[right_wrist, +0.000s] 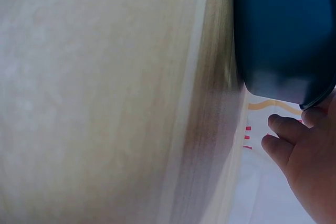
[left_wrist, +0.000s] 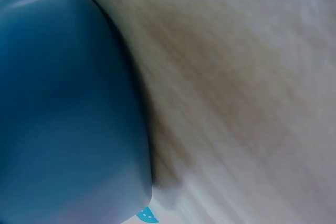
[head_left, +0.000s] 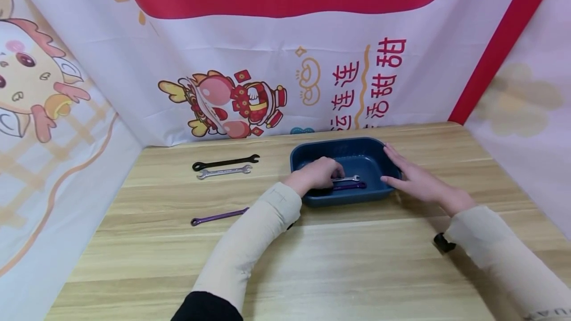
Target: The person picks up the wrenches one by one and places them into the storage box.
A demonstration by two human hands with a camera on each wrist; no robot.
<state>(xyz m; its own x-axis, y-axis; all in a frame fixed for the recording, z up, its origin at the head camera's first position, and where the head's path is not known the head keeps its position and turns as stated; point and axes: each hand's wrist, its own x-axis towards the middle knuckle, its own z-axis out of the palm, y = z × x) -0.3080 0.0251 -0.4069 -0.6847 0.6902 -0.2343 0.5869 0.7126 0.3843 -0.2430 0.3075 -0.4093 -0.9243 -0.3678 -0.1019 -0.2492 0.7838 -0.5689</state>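
A dark blue plastic bin (head_left: 343, 145) stands toward the back of the table. My left hand (head_left: 318, 172) reaches over its near left side, fingers curled down at a silver wrench (head_left: 352, 179) inside. Part of that wrench is hidden behind the hand. Beside it on the bin floor lies a purple wrench (head_left: 352, 186), its left portion also covered. At the bin's right end rests my right hand (head_left: 417, 180), thumb and fingers extended along the rim. The left wrist view shows only the bin's outer wall (left_wrist: 68, 103); the right one shows fingers (right_wrist: 283, 127) near its corner.
Left of the bin, a black wrench (head_left: 226, 162) and a silver double-ended wrench (head_left: 224, 172) lie side by side. Nearer, another purple wrench (head_left: 218, 216) is partly covered by the left sleeve. A printed cloth (head_left: 258, 43) hangs behind the wooden table (head_left: 339, 261).
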